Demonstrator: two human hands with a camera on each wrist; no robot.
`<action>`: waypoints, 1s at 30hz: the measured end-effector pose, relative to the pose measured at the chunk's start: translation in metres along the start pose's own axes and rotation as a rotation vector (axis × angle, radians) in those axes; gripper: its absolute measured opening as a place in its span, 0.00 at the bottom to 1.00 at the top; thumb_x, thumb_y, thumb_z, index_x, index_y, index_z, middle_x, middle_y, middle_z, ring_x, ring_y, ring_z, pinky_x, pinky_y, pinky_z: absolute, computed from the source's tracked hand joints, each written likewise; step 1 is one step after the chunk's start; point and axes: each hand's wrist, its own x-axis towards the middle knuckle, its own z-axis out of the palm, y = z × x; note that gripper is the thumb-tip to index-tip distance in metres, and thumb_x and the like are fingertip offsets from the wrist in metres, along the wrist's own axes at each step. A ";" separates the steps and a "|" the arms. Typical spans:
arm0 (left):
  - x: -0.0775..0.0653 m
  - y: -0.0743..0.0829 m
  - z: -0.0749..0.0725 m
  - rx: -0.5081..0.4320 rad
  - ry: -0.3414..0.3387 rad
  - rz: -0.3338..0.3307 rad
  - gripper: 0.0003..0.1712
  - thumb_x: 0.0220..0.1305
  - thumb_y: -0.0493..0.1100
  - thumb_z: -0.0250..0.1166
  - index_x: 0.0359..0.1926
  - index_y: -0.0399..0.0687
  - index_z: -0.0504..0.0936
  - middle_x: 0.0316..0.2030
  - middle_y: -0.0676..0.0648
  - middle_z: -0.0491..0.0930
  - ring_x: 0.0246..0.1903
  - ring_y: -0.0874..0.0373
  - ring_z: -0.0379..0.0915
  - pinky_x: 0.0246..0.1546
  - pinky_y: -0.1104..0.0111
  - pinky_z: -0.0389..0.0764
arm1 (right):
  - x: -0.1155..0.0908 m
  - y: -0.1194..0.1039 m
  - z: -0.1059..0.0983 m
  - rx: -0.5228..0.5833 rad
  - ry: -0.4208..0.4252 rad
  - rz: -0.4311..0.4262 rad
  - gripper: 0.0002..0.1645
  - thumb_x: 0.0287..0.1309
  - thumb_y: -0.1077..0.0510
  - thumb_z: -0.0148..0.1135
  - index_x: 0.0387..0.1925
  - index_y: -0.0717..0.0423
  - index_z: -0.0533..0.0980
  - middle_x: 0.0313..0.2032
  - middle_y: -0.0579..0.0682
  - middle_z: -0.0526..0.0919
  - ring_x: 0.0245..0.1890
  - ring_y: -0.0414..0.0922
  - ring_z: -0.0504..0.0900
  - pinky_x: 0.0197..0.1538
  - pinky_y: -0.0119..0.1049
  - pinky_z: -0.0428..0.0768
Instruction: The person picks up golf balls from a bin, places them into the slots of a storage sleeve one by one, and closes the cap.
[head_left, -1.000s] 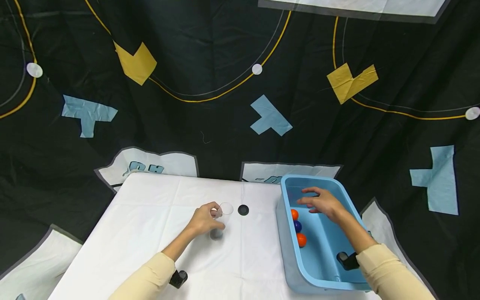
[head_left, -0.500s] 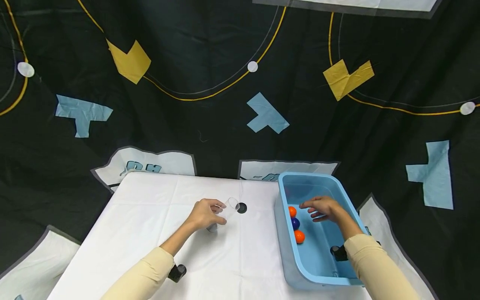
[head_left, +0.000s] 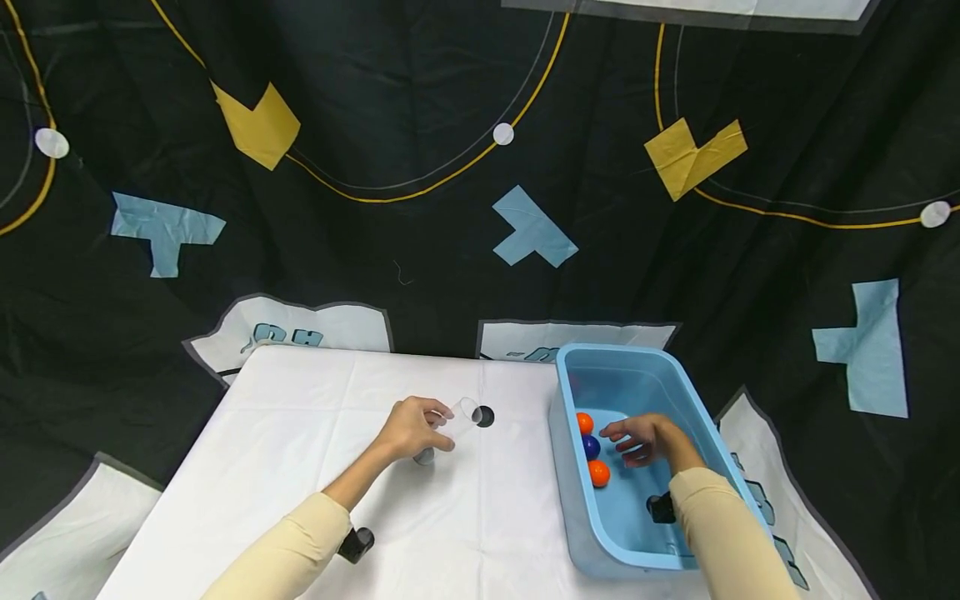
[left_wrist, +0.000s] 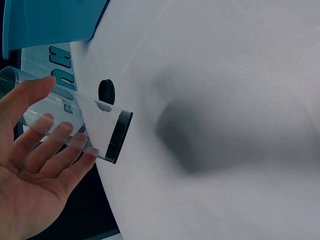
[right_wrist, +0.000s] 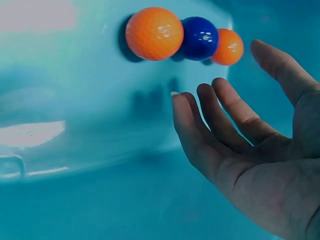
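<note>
My left hand [head_left: 408, 429] grips a tilted clear tube [head_left: 450, 427]; my right hand [head_left: 641, 437], fingers relaxed and empty, hovers beside three balls [head_left: 592, 447].

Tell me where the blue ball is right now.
In the head view, the blue ball sits inside the tub, between two orange balls, just left of the right hand.

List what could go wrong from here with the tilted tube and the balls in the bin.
The clear tube is tilted in the left hand, held only by the fingers, so it might slip. The right hand reaches open toward three touching balls, two orange balls and a blue ball; a nudge could scatter them along the bin wall.
</note>
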 end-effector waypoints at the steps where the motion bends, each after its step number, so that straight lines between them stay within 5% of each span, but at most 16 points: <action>1: 0.000 0.000 0.000 0.001 -0.005 -0.001 0.24 0.38 0.39 0.83 0.42 0.46 0.89 0.41 0.43 0.90 0.46 0.49 0.86 0.50 0.56 0.84 | 0.001 0.002 0.001 0.000 -0.010 0.012 0.32 0.68 0.50 0.60 0.62 0.71 0.70 0.57 0.71 0.77 0.49 0.57 0.81 0.59 0.46 0.82; 14: 0.000 -0.002 0.000 0.049 0.007 0.004 0.24 0.37 0.39 0.83 0.42 0.45 0.89 0.40 0.44 0.90 0.45 0.51 0.86 0.50 0.56 0.84 | 0.020 0.021 0.014 0.097 -0.031 0.097 0.18 0.65 0.53 0.66 0.46 0.65 0.82 0.37 0.58 0.82 0.32 0.47 0.84 0.53 0.40 0.85; 26: 0.000 0.001 -0.001 0.063 0.018 0.021 0.22 0.36 0.38 0.83 0.38 0.49 0.89 0.39 0.44 0.90 0.44 0.51 0.86 0.49 0.56 0.84 | 0.026 0.023 0.026 0.086 -0.057 0.170 0.20 0.61 0.57 0.69 0.47 0.69 0.77 0.37 0.61 0.83 0.33 0.48 0.89 0.53 0.40 0.84; 30: 0.000 0.001 -0.003 0.070 0.023 0.014 0.22 0.36 0.38 0.83 0.38 0.49 0.89 0.39 0.44 0.90 0.44 0.51 0.86 0.49 0.56 0.84 | 0.025 0.024 0.029 0.096 -0.058 0.133 0.19 0.61 0.59 0.68 0.48 0.70 0.76 0.39 0.62 0.83 0.34 0.50 0.89 0.52 0.39 0.85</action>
